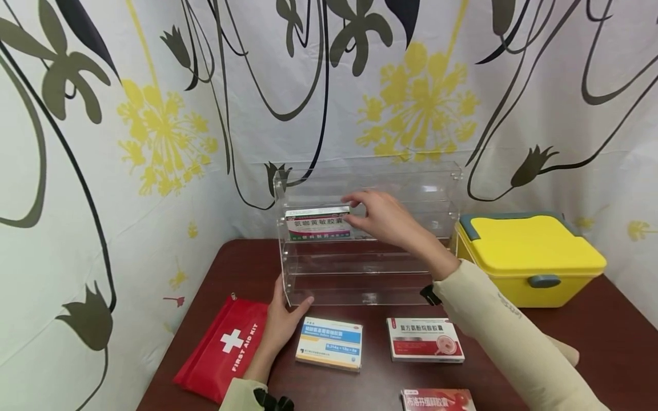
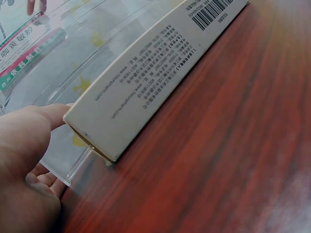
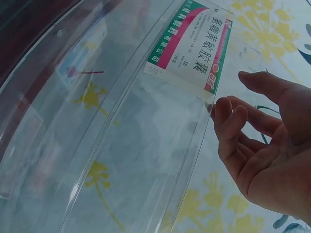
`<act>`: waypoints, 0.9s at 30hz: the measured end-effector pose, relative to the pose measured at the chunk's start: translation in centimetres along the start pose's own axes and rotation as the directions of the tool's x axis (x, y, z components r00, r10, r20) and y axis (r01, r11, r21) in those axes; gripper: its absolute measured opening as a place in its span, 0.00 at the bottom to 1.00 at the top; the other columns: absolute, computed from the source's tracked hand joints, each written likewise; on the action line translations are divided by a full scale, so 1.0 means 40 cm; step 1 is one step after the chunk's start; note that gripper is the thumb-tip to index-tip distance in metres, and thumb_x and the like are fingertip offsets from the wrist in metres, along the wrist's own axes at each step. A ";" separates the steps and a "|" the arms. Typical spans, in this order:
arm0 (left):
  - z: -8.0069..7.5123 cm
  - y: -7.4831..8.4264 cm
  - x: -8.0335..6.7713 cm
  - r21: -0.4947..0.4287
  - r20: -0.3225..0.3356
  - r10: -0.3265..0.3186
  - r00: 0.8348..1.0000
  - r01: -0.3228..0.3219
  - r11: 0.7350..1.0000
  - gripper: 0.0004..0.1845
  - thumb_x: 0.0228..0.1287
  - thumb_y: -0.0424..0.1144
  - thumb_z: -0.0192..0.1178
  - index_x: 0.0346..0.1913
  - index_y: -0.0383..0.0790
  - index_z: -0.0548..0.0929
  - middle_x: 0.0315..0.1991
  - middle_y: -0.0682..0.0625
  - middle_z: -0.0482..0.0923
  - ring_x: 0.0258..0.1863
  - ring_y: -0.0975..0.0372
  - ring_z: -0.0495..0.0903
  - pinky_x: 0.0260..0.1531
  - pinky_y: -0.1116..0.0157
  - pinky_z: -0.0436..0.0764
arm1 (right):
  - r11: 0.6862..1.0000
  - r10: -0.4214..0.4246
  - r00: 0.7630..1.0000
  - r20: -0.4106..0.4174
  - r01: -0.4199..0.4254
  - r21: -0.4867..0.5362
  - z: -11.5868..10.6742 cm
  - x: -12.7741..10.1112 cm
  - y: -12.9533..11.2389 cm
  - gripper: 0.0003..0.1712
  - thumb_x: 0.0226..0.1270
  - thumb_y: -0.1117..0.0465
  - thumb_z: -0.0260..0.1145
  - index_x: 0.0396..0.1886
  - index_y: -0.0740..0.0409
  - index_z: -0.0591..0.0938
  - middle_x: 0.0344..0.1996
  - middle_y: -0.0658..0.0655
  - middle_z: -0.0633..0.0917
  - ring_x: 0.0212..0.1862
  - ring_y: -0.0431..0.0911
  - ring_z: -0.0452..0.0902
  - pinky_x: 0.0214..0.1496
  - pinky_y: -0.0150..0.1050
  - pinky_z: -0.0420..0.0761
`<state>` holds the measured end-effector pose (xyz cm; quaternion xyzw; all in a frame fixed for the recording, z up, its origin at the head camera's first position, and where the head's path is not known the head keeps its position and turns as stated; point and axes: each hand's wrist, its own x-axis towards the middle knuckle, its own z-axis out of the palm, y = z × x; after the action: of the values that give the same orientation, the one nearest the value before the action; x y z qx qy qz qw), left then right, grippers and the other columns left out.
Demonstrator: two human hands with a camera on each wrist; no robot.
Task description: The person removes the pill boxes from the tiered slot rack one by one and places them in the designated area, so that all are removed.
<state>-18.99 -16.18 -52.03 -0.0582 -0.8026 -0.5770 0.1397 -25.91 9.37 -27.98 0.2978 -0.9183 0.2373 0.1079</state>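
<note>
A clear acrylic tiered rack [image 1: 360,290] stands on the table, and a white, green and magenta medicine box [image 1: 319,225] leans on one of its upper tiers at the left. My right hand [image 1: 382,217] is at the right end of that box; in the right wrist view its loosely bent fingers [image 3: 228,126] are apart from the box, with nothing between them and the thumb. Down at the rack's lower left corner, my left hand [image 1: 281,317] grips the side panel, thumb in front and fingers partly hidden behind it. A blue, white and yellow medicine box [image 1: 329,344] lies close to the left thumb.
A red first aid pouch [image 1: 231,348] lies left of the left forearm. Right of the rack is a yellow lidded case [image 1: 534,251]. Two red and white medicine boxes, one nearer the rack [image 1: 425,341] and another at the front [image 1: 437,401], lie on the dark table [image 1: 247,265].
</note>
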 end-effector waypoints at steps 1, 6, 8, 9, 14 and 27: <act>0.000 0.001 0.001 0.005 0.001 -0.007 1.000 0.007 1.000 0.50 0.58 0.46 0.72 0.77 0.62 0.51 0.71 0.51 0.63 0.67 0.57 0.66 0.64 0.48 0.65 | 1.000 0.004 1.000 -0.003 -0.004 -0.003 0.002 0.006 -0.002 0.22 0.67 0.53 0.67 0.59 0.53 0.81 0.48 0.55 0.84 0.43 0.51 0.80 0.42 0.47 0.76; 0.000 0.003 0.002 0.010 0.004 -0.018 1.000 0.018 1.000 0.50 0.58 0.45 0.72 0.77 0.63 0.51 0.71 0.53 0.63 0.67 0.58 0.67 0.64 0.48 0.65 | 0.999 0.031 0.999 -0.009 -0.031 -0.017 0.010 0.025 -0.003 0.20 0.66 0.54 0.68 0.56 0.53 0.83 0.46 0.55 0.85 0.48 0.53 0.80 0.45 0.49 0.76; 0.000 0.003 0.002 0.012 0.004 -0.016 1.000 0.016 1.000 0.50 0.58 0.45 0.72 0.77 0.63 0.51 0.71 0.53 0.63 0.67 0.57 0.66 0.64 0.48 0.65 | 0.999 0.036 0.999 -0.010 -0.036 -0.023 0.013 0.027 0.000 0.19 0.67 0.54 0.68 0.56 0.54 0.83 0.46 0.55 0.85 0.48 0.53 0.80 0.46 0.49 0.77; 0.000 0.003 0.002 0.011 0.005 -0.015 1.000 0.015 1.000 0.50 0.58 0.45 0.72 0.76 0.63 0.51 0.71 0.53 0.63 0.67 0.57 0.66 0.64 0.48 0.65 | 0.999 0.036 0.999 -0.010 -0.036 -0.025 0.015 0.027 0.002 0.19 0.67 0.54 0.68 0.56 0.54 0.83 0.46 0.55 0.85 0.48 0.52 0.80 0.46 0.50 0.77; -0.003 0.002 0.002 0.007 0.008 -0.025 1.000 0.025 1.000 0.50 0.58 0.45 0.72 0.77 0.63 0.51 0.72 0.54 0.62 0.67 0.59 0.65 0.64 0.49 0.65 | 0.999 0.026 1.000 -0.006 -0.026 -0.041 0.019 0.030 0.003 0.18 0.67 0.54 0.68 0.54 0.55 0.84 0.46 0.54 0.84 0.48 0.52 0.79 0.48 0.50 0.77; -0.002 0.000 0.003 0.019 0.007 -0.032 0.999 0.032 0.999 0.50 0.58 0.46 0.72 0.76 0.68 0.50 0.72 0.55 0.61 0.68 0.59 0.65 0.64 0.49 0.65 | 0.998 0.065 0.996 0.069 -0.065 -0.001 0.012 0.045 0.005 0.12 0.66 0.56 0.69 0.47 0.53 0.86 0.38 0.52 0.86 0.43 0.50 0.81 0.45 0.48 0.77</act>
<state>-19.09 -16.24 -51.98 -0.0463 -0.8094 -0.5713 0.1281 -27.49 8.40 -27.85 0.2759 -0.9305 0.2309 0.0683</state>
